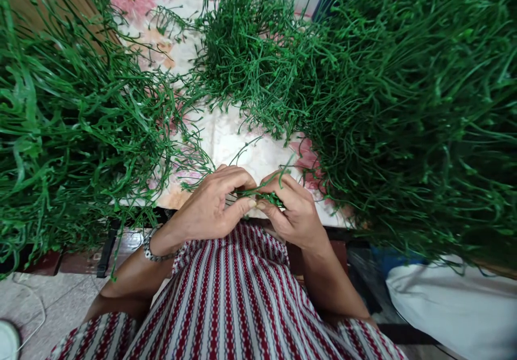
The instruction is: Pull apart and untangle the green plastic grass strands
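My left hand (pixel 214 204) and my right hand (pixel 297 212) meet at the table's front edge, close to my body. Pinched between the thumbs and fingers of both is a small bunch of thin green stems (pixel 277 198), which look like artificial plant stems with little forked tips. One stem stands up past my right fingers. Much of the bunch is hidden inside the hands. Just beyond my left hand, loose stems (pixel 197 158) lie on the flowered cloth (pixel 230 128).
A large heap of green stems (pixel 60 128) covers the left side. Another heap (pixel 420 112) fills the right, joining a smaller pile (pixel 250 48) at the back. A white cloth or bag (pixel 456 301) sits at lower right. A white cable (pixel 42 311) lies on the floor at left.
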{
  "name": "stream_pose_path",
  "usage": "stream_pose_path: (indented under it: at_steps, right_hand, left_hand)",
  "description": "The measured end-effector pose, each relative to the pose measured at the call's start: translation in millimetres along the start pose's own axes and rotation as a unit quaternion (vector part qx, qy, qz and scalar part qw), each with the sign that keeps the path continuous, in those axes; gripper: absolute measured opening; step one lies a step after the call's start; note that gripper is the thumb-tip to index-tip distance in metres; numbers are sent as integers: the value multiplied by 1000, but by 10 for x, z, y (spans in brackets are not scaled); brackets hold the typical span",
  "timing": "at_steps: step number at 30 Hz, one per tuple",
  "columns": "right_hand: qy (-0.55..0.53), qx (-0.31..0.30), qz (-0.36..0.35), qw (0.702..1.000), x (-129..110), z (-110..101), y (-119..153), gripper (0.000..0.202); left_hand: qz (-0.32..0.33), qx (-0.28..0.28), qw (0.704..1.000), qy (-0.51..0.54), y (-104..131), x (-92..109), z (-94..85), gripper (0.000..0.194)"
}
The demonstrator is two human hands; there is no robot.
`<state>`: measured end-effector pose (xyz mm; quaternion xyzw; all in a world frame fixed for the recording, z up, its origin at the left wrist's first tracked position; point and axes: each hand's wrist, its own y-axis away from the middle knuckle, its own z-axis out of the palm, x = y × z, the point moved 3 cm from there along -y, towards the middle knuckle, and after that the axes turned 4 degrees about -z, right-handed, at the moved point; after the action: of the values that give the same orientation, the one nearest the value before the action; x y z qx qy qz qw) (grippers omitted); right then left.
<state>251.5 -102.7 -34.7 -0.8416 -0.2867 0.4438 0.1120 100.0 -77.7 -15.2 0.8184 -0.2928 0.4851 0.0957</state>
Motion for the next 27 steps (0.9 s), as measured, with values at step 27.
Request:
stream_pose_path:
  at_steps: [27]
  right_hand:
    - [-243, -415, -144, 865, -77, 160, 94, 19]
  left_hand:
    - [30, -458, 876, 150, 176, -81, 196, 31]
